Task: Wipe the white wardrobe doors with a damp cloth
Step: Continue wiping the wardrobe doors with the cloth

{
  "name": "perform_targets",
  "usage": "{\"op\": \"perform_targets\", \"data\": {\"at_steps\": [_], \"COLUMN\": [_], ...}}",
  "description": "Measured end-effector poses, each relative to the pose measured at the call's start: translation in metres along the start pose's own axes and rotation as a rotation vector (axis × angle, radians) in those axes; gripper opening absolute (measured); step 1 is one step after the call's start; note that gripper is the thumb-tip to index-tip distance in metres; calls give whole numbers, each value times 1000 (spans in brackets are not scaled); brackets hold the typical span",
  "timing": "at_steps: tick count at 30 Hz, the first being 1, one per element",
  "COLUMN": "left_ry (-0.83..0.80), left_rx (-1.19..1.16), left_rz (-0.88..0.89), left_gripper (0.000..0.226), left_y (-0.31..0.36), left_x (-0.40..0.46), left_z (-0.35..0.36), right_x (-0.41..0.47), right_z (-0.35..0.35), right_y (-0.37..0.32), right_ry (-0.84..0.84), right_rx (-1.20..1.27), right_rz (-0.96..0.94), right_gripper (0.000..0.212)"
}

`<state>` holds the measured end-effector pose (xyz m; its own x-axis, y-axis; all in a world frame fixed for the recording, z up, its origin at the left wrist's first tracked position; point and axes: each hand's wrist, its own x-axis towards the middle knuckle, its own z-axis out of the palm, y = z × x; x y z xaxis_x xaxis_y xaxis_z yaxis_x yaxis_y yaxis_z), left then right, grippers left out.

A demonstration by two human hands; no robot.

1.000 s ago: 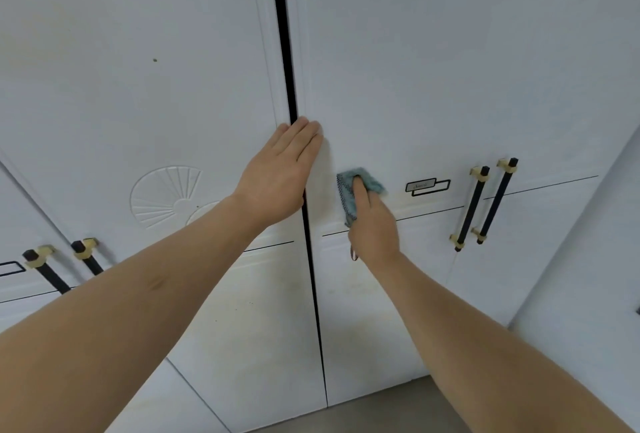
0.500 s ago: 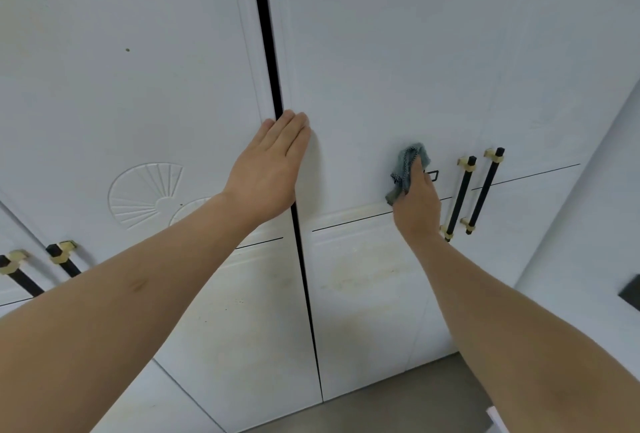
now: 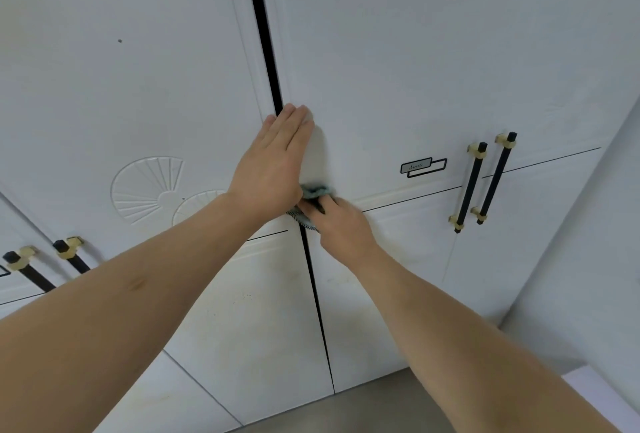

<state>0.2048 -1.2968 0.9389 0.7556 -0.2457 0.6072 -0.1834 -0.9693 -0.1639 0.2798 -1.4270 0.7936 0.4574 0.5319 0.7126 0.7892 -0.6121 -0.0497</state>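
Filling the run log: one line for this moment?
phase: wiping | left hand: flat on doors at centre gap | right hand: grips cloth, on door by left wrist

A grey floor (image 3: 374, 405) runs along below me. At my right a pale wall (image 3: 595, 259) stands, and something flat and white (image 3: 609, 387) pokes in at the lower right corner, too cut off to identify.

The bunched teal cloth (image 3: 313, 191) is mostly hidden under the right hand (image 3: 341, 225) and behind the left hand (image 3: 273, 166); black-and-brass bar handles (image 3: 31, 268) run off the left edge.
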Motion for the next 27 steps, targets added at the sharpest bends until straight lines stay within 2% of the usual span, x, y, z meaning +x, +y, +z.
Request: {"op": "perform_targets", "data": {"at_steps": [3, 5, 9, 14, 17, 19, 20, 21, 24, 27], "left_ry": [-1, -8, -13, -51, -67, -66, -69, -72, -82, -96], "left_rx": [23, 27, 16, 54, 103, 125, 128, 129, 141, 139], "left_rz": [33, 27, 80, 68, 39, 30, 23, 15, -19, -61], "left_gripper": [84, 85, 81, 83, 86, 86, 86, 87, 90, 95], "left_y": [3, 4, 8, 29, 34, 33, 33, 34, 39, 46], "left_x": [-4, -5, -1, 12, 14, 14, 14, 14, 16, 19], "left_z": [3, 6, 16, 30, 37, 40, 41, 42, 46, 51], "right_x": [-21, -25, -10, -10, -14, -11, -10, -7, 0, -9], "right_z": [-2, -13, -51, -65, -43, -25, -18, -10, 9, 14], "right_y": [30, 60, 124, 165, 158, 140, 124, 106, 41, 3], "right_ry": [-77, -90, 117, 222, 265, 283, 296, 318, 330, 131], "right_rx": [-44, -48, 62, 113, 235, 403, 485, 557, 672, 596], "right_rz": [47, 158, 509, 627, 908, 1123, 1160, 1153, 1029, 737], "right_gripper": [62, 73, 78, 85, 71, 46, 36, 33, 41, 57]}}
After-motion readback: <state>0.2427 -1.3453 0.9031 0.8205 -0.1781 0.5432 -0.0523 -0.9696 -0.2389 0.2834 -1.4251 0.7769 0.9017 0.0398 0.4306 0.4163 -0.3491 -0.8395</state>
